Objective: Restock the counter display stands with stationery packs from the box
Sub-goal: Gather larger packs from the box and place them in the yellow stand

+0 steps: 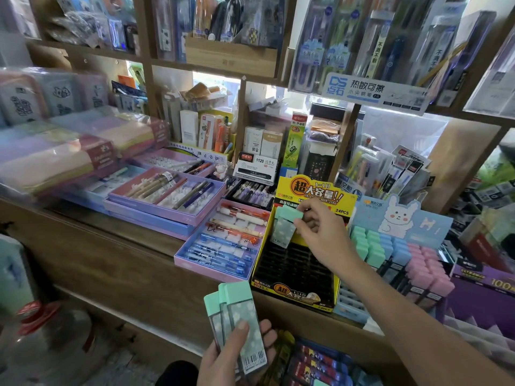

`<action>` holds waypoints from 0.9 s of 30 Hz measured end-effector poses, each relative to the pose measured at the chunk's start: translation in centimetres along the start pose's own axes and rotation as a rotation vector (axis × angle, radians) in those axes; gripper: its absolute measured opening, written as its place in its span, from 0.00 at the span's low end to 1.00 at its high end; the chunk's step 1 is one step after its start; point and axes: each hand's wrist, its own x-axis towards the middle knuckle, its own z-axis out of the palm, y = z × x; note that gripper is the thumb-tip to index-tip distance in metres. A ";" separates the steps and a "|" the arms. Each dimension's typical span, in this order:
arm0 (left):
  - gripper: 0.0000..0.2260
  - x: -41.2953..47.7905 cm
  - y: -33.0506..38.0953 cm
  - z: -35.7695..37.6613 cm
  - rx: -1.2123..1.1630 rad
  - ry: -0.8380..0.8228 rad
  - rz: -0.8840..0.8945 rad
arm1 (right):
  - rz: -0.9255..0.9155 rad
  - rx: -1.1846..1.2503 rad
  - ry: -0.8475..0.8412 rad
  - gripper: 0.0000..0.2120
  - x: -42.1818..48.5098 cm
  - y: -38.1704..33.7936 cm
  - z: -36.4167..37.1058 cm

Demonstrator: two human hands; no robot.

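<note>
Above the back-left slots of the yellow display stand point(292, 294), the right hand point(320, 232) pinches a mint-capped pack point(284, 229) by its cap. It should go down upright, square to a slot. The left hand point(237, 358) grips spare packs point(240, 310).

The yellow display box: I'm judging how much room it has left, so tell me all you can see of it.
The yellow display box is printed cardboard with black and red lettering, its tall back card reading 24PCS. It stands upright at the counter edge, between a lilac pen tray and a blue rabbit stand. Its black slotted insert looks empty. The right hand holds a mint-capped pack over the back rows; contact cannot be told.
</note>
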 end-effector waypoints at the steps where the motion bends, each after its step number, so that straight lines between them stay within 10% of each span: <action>1: 0.13 0.0 0.0 0.0 0.002 -0.001 -0.001 | -0.002 0.006 -0.022 0.10 0.1 0.1 -0.1; 27: 0.14 0.2 -0.4 -0.4 -0.003 -0.051 0.020 | -0.155 -0.383 -0.083 0.19 -0.7 0.4 0.4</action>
